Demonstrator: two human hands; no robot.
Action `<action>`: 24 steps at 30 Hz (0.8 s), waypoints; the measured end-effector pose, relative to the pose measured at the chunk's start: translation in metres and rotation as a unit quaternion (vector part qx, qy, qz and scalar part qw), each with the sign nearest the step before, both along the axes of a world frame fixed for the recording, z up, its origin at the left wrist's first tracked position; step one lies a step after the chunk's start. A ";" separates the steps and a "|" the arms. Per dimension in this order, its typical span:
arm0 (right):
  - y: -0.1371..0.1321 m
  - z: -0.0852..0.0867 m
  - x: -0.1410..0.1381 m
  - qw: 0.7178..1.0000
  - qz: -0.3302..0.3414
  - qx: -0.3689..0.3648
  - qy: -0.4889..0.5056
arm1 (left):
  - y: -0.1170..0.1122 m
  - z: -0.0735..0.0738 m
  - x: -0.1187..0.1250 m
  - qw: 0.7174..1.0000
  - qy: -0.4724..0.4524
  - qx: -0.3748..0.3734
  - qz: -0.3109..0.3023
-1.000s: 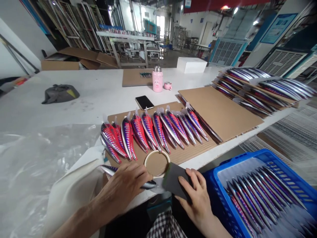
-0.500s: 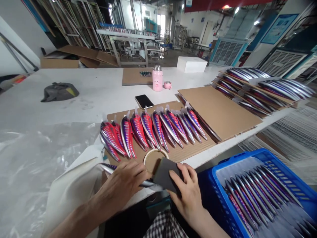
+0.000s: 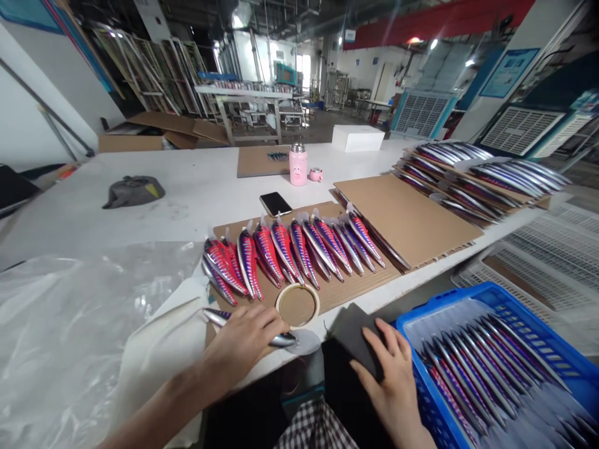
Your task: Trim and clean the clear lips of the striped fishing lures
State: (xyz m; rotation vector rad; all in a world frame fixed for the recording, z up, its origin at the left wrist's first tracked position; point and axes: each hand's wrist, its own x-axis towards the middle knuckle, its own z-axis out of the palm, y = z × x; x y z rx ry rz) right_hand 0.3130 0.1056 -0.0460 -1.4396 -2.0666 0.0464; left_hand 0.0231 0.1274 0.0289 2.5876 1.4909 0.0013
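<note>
- Our left hand (image 3: 250, 333) grasps a lure (image 3: 283, 340) at lower centre, fingers close together over its body.
- Our right hand (image 3: 387, 371), lower right of centre, grips a grey sheet (image 3: 356, 335), fingers slightly spread.

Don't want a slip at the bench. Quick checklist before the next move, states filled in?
1. Left hand on the lure: ok, laid over its middle, both ends showing.
2. Right hand on the grey pad: ok, thumb and fingers grip it.
3. Pad apart from the lure's clear lip: ok, a gap shows.
4. Ring free of the left fingertips: cannot tell, they meet its near edge in view.
5. Lure surface under the palm: cannot tell, hidden.
6. Phone out of the way: ok, lies beyond the lure row.
</note>
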 end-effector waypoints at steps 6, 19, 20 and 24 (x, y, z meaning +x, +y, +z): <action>-0.021 0.004 0.024 0.997 -0.045 0.030 0.049 | -0.058 0.021 0.019 0.989 -0.001 -0.008 0.147; -0.016 0.015 -0.066 0.983 0.165 -0.073 -0.015 | -0.123 -0.046 0.045 0.895 -0.047 -0.094 0.434; -0.014 0.016 -0.068 0.983 0.170 -0.069 -0.026 | -0.122 -0.046 0.045 0.898 -0.049 -0.096 0.426; -0.010 0.016 -0.071 0.985 0.157 -0.045 -0.062 | -0.123 -0.045 0.044 0.911 -0.046 -0.073 0.403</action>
